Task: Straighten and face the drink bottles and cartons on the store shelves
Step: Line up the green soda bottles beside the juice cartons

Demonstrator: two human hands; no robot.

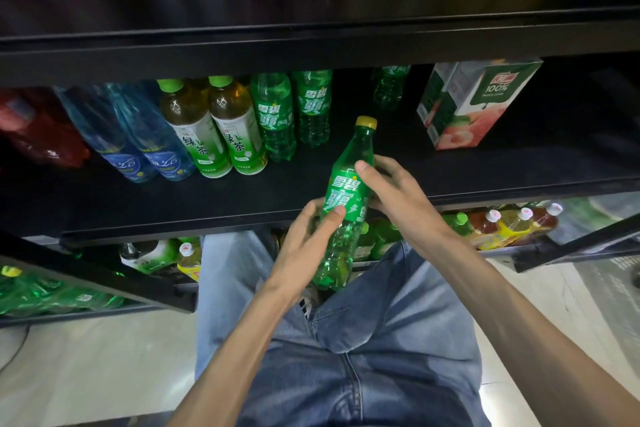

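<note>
A green soda bottle [343,204] with a yellow cap is held tilted in front of the black middle shelf [242,198], the left hand [304,246] and right hand [398,198] both in a clamped grip around its label. Farther left stand tea bottles [221,128]; far right, a juice carton [474,104]. Pale tiled floor [104,357] lies below.

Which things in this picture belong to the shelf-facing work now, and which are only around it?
Job in hand:
- green soda bottle, gripped by left hand and right hand
- two green soda bottles standing on the middle shelf
- juice carton

Only around:
- green tea bottles
- blue bottles
- floor
</note>
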